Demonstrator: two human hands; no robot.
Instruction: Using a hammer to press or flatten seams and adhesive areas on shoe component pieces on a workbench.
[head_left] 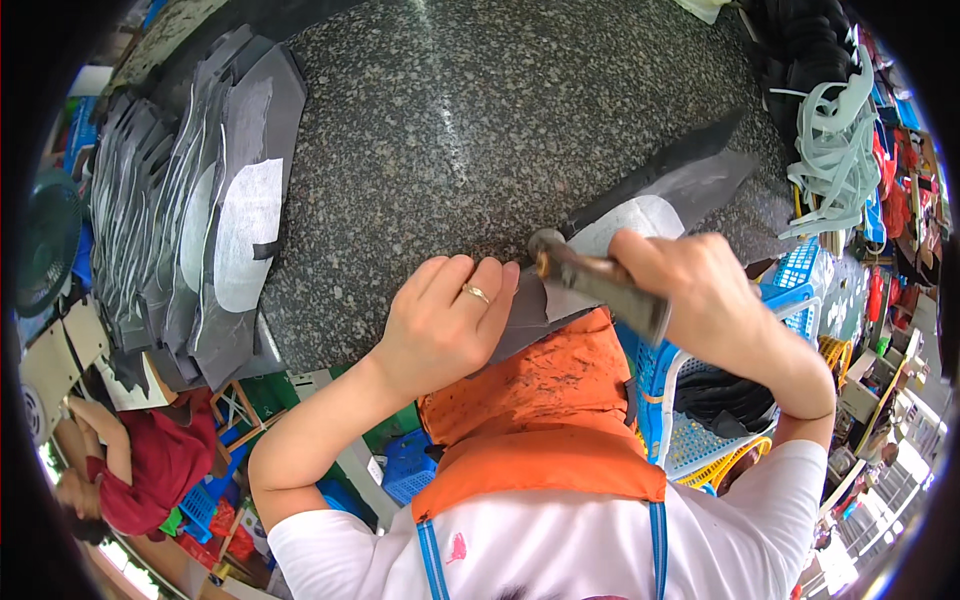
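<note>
R hand (695,285) grasping hammer (600,285) over gray pc. (638,218), L hand (448,312) alongside, can't tell grip.

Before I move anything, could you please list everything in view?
table: one, speckled dark grey, centre
hammer: one, grey, right of centre
loose panel: at least one, dark grey with white patch, table's right
stacked panels: many, dark grey with white patches, table's left
strips: a tangle, pale green, right
baskets: several, blue, lower left and right
dark pieces: a heap, black, right basket
fan: one, dark green, far left
other person: one, red shirt, lower left
background clutter: uncountable, many colours, both sides
apron: one, orange, lower centre
shirt: one, white, bottom
left hand: one, bare, by loose panel
right hand: one, bare, gripping hammer
</note>
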